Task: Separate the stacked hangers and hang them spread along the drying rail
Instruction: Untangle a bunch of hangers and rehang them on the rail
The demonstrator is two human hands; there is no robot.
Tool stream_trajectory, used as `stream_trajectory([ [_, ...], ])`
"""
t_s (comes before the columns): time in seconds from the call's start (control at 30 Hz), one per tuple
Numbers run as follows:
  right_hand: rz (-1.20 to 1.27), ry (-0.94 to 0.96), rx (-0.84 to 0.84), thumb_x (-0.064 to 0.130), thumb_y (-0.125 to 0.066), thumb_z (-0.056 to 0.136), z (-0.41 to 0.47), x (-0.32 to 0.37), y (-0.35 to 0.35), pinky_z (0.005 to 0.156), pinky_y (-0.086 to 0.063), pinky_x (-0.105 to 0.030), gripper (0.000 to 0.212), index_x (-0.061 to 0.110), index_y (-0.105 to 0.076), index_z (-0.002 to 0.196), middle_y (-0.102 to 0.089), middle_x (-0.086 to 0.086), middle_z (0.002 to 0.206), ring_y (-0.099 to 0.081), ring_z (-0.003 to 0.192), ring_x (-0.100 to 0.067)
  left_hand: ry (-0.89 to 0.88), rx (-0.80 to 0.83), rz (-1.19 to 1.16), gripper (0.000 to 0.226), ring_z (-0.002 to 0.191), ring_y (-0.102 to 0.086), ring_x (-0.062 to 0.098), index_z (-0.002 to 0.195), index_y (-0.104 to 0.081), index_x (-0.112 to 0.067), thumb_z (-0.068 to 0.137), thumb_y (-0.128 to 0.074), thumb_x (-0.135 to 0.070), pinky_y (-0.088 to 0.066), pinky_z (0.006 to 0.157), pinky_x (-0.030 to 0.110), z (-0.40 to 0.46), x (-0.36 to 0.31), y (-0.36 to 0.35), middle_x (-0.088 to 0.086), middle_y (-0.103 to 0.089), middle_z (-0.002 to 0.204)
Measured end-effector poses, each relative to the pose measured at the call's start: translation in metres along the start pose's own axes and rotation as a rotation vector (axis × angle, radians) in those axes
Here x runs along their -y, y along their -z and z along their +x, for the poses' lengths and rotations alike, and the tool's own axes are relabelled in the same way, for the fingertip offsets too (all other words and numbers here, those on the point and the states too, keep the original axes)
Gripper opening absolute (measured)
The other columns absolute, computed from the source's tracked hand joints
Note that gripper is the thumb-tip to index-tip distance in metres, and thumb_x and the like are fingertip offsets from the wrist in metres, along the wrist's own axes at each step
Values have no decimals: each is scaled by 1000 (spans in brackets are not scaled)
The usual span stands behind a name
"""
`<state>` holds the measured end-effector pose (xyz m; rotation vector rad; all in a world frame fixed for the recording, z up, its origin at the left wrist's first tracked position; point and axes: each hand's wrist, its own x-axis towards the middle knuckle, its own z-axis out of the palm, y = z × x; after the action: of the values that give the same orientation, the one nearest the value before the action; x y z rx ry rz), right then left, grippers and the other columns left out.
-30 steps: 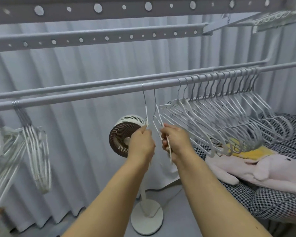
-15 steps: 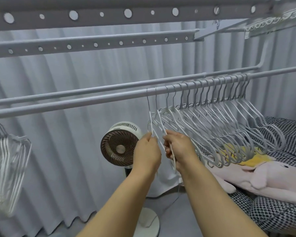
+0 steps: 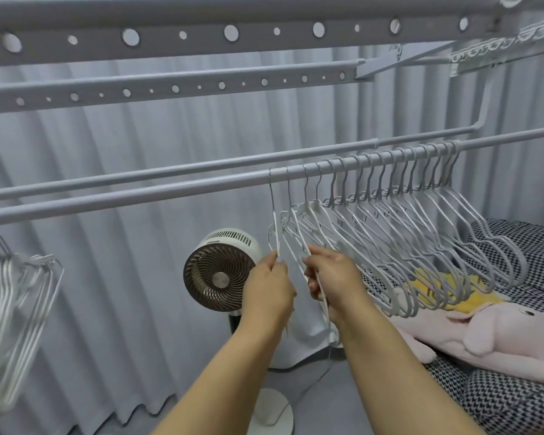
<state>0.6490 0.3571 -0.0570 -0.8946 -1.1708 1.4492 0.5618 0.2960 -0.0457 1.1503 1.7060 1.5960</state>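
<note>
A grey drying rail runs across the view, rising to the right. Several white hangers hang spread along its right half. At the left end of that row, my left hand pinches the leftmost hanger by its lower wire. My right hand grips the hanger beside it, a small gap apart. A tight stack of white hangers hangs bunched at the rail's far left.
A second rail runs just behind the first, with perforated bars overhead. A standing fan is behind my hands, before a grey curtain. A bed with checked bedding and a pink plush toy lies right.
My hands and the two hangers they hold have slid right along the rail toward the spread row. The view has turned right, so the bunched stack sits nearer the left edge.
</note>
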Motion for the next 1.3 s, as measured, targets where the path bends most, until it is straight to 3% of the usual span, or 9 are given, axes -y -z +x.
stream_trajectory([
  [0.2,-66,16,-9,5,-52,91,-1,2,2,44,-34,-23,40,13,-55,130,-56,-6,70,-44,48,-12,43,25,0,39,51,-46,11,133,-52,-6,102,-37,-25,-36,38,17,0,-1,0,2,-55,67],
  [0.4,-121,30,-30,7,-51,92,-2,1,1,50,-40,-26,33,14,-58,124,-59,-6,73,-50,57,-15,30,26,13,25,53,-48,16,90,-57,-14,101,-39,-27,-37,47,23,-1,-1,3,8,-57,70],
  [0.63,-178,37,-59,12,-53,92,-2,-3,3,64,-51,-31,37,13,-55,129,-63,-7,85,-59,71,-18,1,-4,99,32,51,-49,15,79,-55,-12,101,-39,-29,-35,43,21,-6,-1,5,5,-59,66],
  [0.73,-292,91,-91,23,-55,87,-4,-5,1,85,-55,-41,45,16,-54,132,-66,-4,99,-63,87,-18,1,-6,117,32,51,-50,17,78,-56,-13,100,-39,-31,-37,48,25,-7,-1,6,5,-62,66],
  [0.8,-390,127,-116,29,-56,87,-10,-3,1,95,-50,-41,49,18,-52,134,-63,-1,115,-61,102,-19,4,-4,135,32,51,-52,18,82,-57,-13,100,-39,-32,-38,52,27,-8,0,6,5,-64,67],
  [0.9,-489,181,-142,29,-55,92,-16,1,1,94,-43,-32,47,19,-50,137,-57,1,128,-55,115,-18,14,-10,141,32,52,-55,19,79,-56,-14,99,-40,-33,-43,55,29,-9,1,8,5,-66,68],
  [1.07,-573,225,-158,31,-54,93,-25,5,-4,97,-41,-32,48,21,-47,139,-53,2,138,-51,124,-17,37,-8,123,35,62,-58,24,71,-56,-19,95,-42,-40,-54,78,53,-10,4,8,2,-68,64],
  [1.3,-592,338,-204,28,-55,91,-34,9,-17,104,-40,-33,46,20,-50,136,-53,5,138,-48,126,-13,9,10,201,41,83,-67,26,79,-63,-14,99,-38,-40,-52,88,50,-17,1,18,3,-71,75],
])
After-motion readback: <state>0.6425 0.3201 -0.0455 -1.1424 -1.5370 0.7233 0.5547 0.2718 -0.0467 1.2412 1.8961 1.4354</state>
